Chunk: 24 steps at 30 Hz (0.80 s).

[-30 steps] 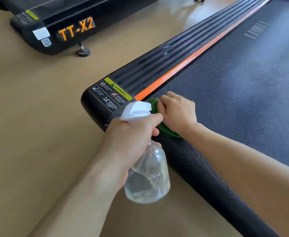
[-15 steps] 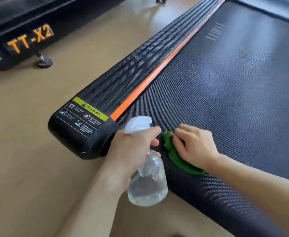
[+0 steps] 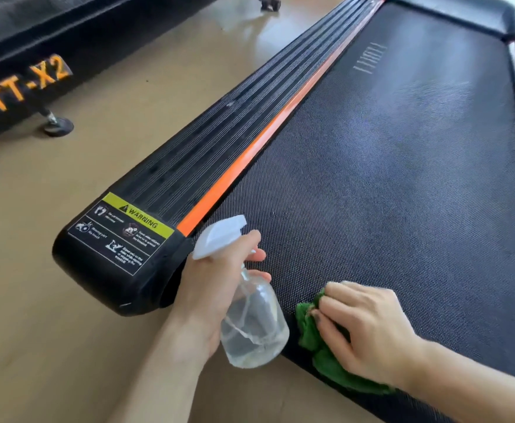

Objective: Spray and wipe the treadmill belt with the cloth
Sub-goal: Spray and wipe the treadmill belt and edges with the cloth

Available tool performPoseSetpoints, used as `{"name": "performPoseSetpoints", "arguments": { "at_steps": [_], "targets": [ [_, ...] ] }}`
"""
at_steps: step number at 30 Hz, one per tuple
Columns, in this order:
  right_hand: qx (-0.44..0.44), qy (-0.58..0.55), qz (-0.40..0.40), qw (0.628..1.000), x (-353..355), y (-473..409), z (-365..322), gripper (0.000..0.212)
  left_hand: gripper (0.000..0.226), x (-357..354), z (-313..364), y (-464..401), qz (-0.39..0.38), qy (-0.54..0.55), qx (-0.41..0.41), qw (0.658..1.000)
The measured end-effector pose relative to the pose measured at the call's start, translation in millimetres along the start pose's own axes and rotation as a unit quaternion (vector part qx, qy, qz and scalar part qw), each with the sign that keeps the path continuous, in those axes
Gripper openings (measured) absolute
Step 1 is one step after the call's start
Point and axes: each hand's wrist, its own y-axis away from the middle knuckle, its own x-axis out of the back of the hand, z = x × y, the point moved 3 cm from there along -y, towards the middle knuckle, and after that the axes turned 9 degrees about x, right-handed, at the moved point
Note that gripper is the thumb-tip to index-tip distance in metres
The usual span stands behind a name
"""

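Note:
The black textured treadmill belt (image 3: 402, 178) runs from the near edge to the far right. My right hand (image 3: 369, 331) presses a crumpled green cloth (image 3: 314, 337) onto the belt's near end, fingers curled over it. My left hand (image 3: 210, 288) grips the neck of a clear spray bottle (image 3: 253, 328) with a white trigger head, held just left of the cloth over the belt's rear corner. The bottle holds a little clear liquid.
A ribbed black side rail (image 3: 207, 148) with an orange strip (image 3: 250, 160) borders the belt on the left, ending in a cap with a yellow warning label (image 3: 122, 233). A second treadmill marked TT-X2 (image 3: 24, 83) stands on the tan floor (image 3: 36, 300) at far left.
My right hand has slid the cloth rightwards along the belt's near end, away from the orange strip. The left hand with the bottle kept beside it, and my view shifted right.

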Motion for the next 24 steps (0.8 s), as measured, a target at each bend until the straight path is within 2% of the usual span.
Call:
{"name": "performPoseSetpoints", "arguments": {
  "at_steps": [2, 6, 9, 11, 16, 18, 20, 22, 24],
  "targets": [
    [-0.014, 0.026, 0.001, 1.0, -12, -37, 31, 0.033, 0.02, 0, 0, 0, 0.007, 0.013, -0.001, 1.0],
    [-0.181, 0.108, 0.034, 0.977, -34, -134, 109, 0.039, 0.022, 1, 1, 2, 0.007, 0.048, -0.012, 0.999],
    [-0.256, 0.093, 0.039, 0.961, -42, -160, 119, 0.041, 0.019, 9, -2, 5, 0.025, 0.063, -0.022, 0.997],
    [-0.241, 0.101, 0.031, 0.965, -37, -138, 93, 0.039, 0.019, 15, -4, 7, 0.04, 0.056, -0.027, 0.997],
    [-0.085, 0.031, 0.012, 0.996, -23, -48, -13, 0.034, 0.025, 33, 0, 18, 0.054, 0.055, -0.044, 0.996],
    [-0.004, 0.008, 0.011, 1.0, -20, -42, -24, 0.033, 0.021, 41, -3, 16, 0.065, 0.047, -0.039, 0.996],
    [0.046, 0.002, 0.004, 0.999, -22, -61, -4, 0.031, 0.018, 48, -4, 0, 0.074, 0.031, -0.009, 0.997],
    [-0.008, 0.046, 0.012, 0.999, -34, -99, 33, 0.029, 0.013, 58, -7, -13, 0.05, 0.035, 0.018, 0.998],
    [-0.144, 0.104, 0.029, 0.984, -44, -144, 69, 0.034, 0.013, 66, -10, -22, 0.043, 0.041, 0.019, 0.998]
  ]
}}
